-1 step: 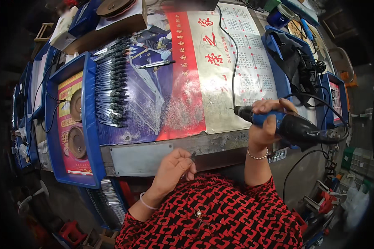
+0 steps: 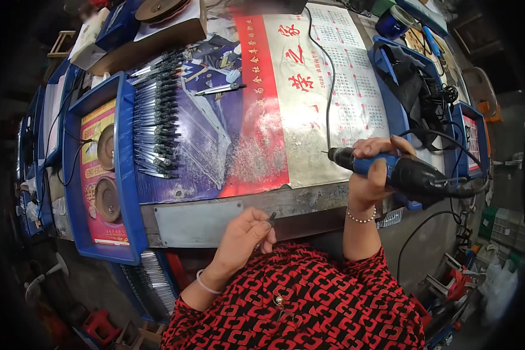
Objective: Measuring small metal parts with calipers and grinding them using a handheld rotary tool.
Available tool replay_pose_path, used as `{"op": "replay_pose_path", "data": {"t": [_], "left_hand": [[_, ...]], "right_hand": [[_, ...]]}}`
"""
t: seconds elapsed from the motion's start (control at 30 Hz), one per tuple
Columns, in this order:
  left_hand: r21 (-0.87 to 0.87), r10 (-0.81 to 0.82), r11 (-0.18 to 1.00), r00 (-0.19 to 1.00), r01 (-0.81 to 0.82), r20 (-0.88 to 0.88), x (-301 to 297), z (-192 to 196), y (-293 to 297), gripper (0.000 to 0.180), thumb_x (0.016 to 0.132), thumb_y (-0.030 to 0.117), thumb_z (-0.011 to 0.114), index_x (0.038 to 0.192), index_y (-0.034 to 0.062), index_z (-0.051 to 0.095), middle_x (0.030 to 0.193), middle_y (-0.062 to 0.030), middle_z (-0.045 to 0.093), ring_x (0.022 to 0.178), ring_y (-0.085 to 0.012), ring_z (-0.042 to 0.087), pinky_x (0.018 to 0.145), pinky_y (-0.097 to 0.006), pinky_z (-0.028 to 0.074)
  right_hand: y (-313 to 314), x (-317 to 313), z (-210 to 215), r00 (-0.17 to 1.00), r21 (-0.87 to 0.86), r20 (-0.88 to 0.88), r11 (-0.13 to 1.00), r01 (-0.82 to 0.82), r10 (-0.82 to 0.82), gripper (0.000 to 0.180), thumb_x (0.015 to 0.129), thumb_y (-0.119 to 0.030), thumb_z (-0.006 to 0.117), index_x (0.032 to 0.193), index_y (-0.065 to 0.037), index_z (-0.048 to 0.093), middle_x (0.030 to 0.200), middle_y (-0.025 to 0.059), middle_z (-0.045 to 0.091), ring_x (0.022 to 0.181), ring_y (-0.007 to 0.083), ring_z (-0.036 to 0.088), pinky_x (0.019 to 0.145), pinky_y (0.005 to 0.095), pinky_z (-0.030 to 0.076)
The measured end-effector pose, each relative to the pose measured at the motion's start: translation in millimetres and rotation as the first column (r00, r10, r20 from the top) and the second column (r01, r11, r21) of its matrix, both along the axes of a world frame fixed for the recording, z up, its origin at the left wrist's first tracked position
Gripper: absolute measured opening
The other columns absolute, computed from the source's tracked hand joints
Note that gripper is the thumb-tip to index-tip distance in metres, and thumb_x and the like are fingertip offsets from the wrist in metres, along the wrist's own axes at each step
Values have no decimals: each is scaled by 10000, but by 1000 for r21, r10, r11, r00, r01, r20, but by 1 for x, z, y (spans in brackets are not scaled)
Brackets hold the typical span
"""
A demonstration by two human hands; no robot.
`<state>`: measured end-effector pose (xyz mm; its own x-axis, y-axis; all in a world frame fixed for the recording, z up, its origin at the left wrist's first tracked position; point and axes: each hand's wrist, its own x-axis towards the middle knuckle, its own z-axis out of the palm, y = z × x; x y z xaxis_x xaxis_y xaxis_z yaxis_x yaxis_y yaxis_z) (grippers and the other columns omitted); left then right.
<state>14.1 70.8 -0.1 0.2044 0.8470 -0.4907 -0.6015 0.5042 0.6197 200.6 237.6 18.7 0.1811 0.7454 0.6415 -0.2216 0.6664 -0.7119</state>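
My right hand [image 2: 376, 169] is wrapped around a blue and black corded rotary tool [image 2: 417, 175]. Its thin bit points left, above the poster-covered bench and near its front edge. Low in front of my body, my left hand [image 2: 245, 233] is closed, its thumb and fingers pinching a small dark rod-like piece [image 2: 271, 217]. Only the tip of that piece shows; the fingers cover the rest. A row of slim silver and black pen-like pieces [image 2: 156, 116] lies stacked on the left of the bench. One similar piece [image 2: 220, 90] lies apart, to the right of the row.
At left, a blue tray [image 2: 133, 192] holds two round brown discs [image 2: 108, 198]. A cardboard box [image 2: 151, 51] stands behind it. On the right, a blue bin [image 2: 394, 111] contains black cloth and cables. The tool's black cord [image 2: 472, 151] loops at its rear; another cable [image 2: 331, 76] crosses the poster.
The rear end of the rotary tool has risen very slightly in my right hand. My left hand stays practically where it was.
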Motion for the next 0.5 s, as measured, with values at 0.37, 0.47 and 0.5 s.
{"op": "replay_pose_path", "data": {"t": [0.37,0.47,0.5], "left_hand": [[15,73,997,997,-73,1,16,-4,31,147,905,178,514,957,41,519,664,-74,568,492,-96,488,442,-189,389],[-10,127,992,992,-127,-8,24,-4,48,224,910,213,509,1024,23,534,653,-57,567,488,-82,475,423,-184,367],[-14,133,991,991,-133,-11,26,-4,52,224,910,213,509,1024,23,534,653,-57,567,488,-82,475,423,-184,367]], "right_hand": [[-13,-7,14,991,-93,-105,992,-90,80,452,755,-178,602,1124,-36,383,702,77,493,583,174,511,582,327,465],[-35,-7,38,961,-99,-192,971,-220,198,492,780,-268,649,1149,-71,389,686,58,478,562,169,503,555,310,440],[-41,-5,43,939,-92,-213,952,-293,269,515,789,-298,657,1166,-77,386,691,54,484,559,170,505,557,313,436]]}}
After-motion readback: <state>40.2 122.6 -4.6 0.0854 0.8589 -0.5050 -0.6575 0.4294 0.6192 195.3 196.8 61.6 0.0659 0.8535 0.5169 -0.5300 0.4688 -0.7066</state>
